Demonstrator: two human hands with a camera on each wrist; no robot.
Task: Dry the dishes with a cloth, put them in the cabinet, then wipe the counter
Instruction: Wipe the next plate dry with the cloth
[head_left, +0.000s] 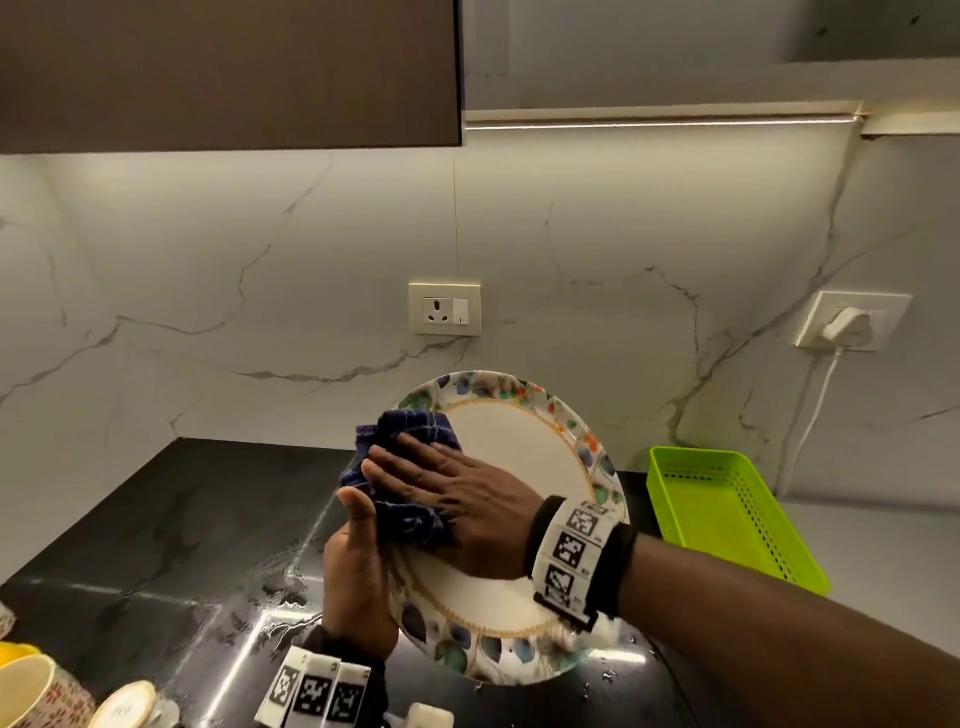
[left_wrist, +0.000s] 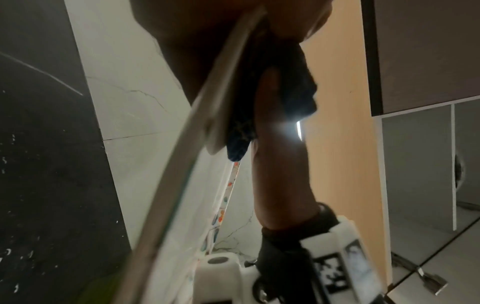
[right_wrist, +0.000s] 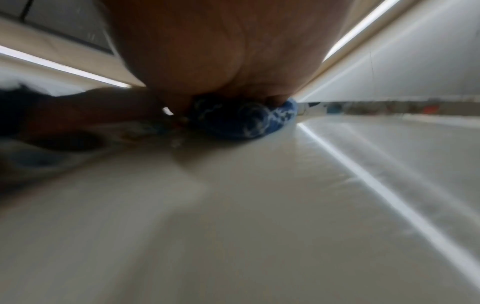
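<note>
A round plate (head_left: 519, 447) with a white middle and a colourful patterned rim is held tilted above the black counter. My left hand (head_left: 358, 577) grips its left rim, with the thumb on the face. My right hand (head_left: 457, 493) lies flat with straight fingers and presses a dark blue checked cloth (head_left: 410, 431) against the plate's upper left face. In the left wrist view the plate (left_wrist: 182, 185) is edge-on, with the cloth (left_wrist: 239, 144) pinned under the right hand (left_wrist: 280, 164). The right wrist view looks low across the plate (right_wrist: 259, 205) at the bunched cloth (right_wrist: 246, 119) under the palm.
The black counter (head_left: 182, 545) is wet with droplets near the plate. A lime green perforated tray (head_left: 727, 509) sits at the right. Cups (head_left: 31, 686) stand at the lower left. A shut brown wall cabinet (head_left: 228, 73) hangs above. A plugged-in white cable (head_left: 815, 410) runs down the marble wall.
</note>
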